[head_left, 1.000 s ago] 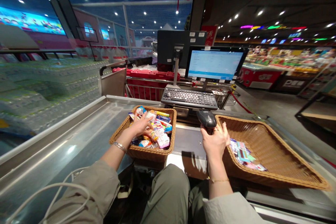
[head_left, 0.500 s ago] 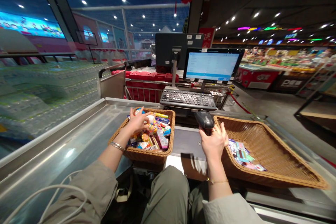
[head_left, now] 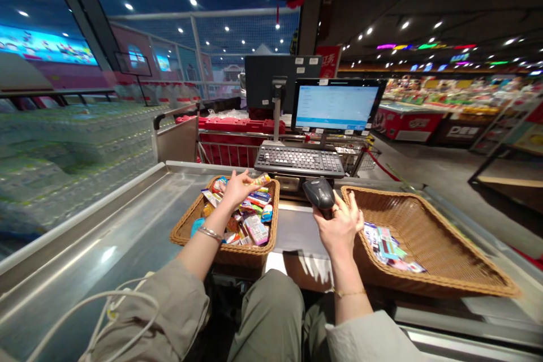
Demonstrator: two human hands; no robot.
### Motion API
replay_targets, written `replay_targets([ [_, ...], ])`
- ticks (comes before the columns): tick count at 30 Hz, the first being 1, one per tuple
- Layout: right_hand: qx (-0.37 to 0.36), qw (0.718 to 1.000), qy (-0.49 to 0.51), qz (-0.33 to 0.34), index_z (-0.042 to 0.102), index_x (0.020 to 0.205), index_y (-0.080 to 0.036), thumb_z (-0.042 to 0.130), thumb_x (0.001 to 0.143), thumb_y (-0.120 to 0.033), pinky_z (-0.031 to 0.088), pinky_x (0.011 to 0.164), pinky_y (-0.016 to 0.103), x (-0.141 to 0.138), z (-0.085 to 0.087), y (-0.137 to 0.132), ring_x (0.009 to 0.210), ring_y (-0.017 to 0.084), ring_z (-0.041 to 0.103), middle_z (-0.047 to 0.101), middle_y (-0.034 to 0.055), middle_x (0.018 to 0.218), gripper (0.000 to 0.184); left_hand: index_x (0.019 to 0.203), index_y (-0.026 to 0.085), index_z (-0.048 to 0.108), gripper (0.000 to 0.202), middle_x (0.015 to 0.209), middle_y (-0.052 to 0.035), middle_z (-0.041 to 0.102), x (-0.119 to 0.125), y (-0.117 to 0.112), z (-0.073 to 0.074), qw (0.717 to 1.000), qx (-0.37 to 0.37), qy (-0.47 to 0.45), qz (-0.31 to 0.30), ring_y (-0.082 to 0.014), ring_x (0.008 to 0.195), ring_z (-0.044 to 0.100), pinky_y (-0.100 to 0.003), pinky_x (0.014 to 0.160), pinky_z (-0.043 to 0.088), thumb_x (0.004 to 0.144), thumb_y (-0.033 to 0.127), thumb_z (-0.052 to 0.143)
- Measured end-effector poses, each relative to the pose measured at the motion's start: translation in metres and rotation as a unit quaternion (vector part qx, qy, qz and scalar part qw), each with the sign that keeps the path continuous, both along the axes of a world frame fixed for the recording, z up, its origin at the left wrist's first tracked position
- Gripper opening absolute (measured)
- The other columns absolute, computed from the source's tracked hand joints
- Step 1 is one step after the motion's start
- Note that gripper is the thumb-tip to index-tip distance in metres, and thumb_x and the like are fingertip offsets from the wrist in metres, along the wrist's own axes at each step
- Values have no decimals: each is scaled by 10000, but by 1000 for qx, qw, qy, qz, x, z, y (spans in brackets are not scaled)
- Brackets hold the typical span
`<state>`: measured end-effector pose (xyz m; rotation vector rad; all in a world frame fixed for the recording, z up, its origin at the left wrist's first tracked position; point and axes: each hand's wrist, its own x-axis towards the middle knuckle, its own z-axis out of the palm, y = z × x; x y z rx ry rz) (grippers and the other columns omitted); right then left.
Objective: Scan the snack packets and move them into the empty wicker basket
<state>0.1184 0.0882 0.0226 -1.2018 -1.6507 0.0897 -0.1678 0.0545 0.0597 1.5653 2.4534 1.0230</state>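
Note:
My left hand [head_left: 238, 188] is above the left wicker basket [head_left: 275, 212], pinching a small yellow packaged snack [head_left: 261, 180] by one end. Beneath it, the basket holds a jumble of small packaged sweets [head_left: 254, 228] in many colours. My right hand [head_left: 339, 223] is wrapped round the handle of a black barcode scanner [head_left: 319, 193], whose head points forward and left. Just right of that hand stands a second wicker basket [head_left: 441, 226]; several flat packets [head_left: 388, 246] lie at its near left end.
A keyboard [head_left: 299, 159] and a lit monitor [head_left: 337, 104] stand behind the baskets. The metal counter [head_left: 93, 220] with its raised edge runs along the left. A white cable [head_left: 127, 294] loops over my left sleeve. Shopping carts [head_left: 231, 144] stand beyond the counter.
My left hand has risen out of the left basket and moved right, with the yellow snack now between its fingers. The scanner stays in my right hand, and the view has shifted slightly.

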Motion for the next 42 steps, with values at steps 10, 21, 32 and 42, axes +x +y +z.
replay_targets([
  [10, 40, 995, -77, 44, 715, 949, -257, 607, 744, -346, 152, 1093, 641, 5, 4, -5, 1440, 351, 266, 611, 49, 1353, 248, 835, 249, 775, 255, 1473, -66, 503, 49, 28, 2, 998, 19, -63, -8, -442, 1469, 219, -720, 1131, 116, 748, 488, 749],
  [21, 32, 993, -95, 58, 725, 978, -279, 627, 732, -301, 133, 1110, 634, 7, 9, -8, 1466, 326, 233, 599, 34, 1373, 266, 821, 247, 790, 237, 1444, -69, 543, 73, 43, 1, 994, 49, -92, -31, -441, 1464, 222, -707, 1147, 42, 742, 468, 758],
  [32, 36, 992, -95, 76, 718, 981, -293, 622, 733, -282, 117, 1111, 647, 10, 10, -8, 1471, 323, 219, 615, 12, 1352, 266, 829, 257, 781, 201, 1467, -38, 512, 84, 42, 11, 996, 22, -87, -28, -448, 1471, 203, -758, 1120, 44, 759, 443, 751],
  [42, 36, 996, -67, 38, 719, 994, -271, 604, 742, -323, 140, 1104, 641, 15, 8, -5, 1451, 342, 254, 616, 37, 1350, 282, 821, 265, 778, 173, 1465, -24, 514, 89, 42, 14, 997, 34, -64, -39, -443, 1479, 186, -763, 1118, 48, 762, 426, 759],
])
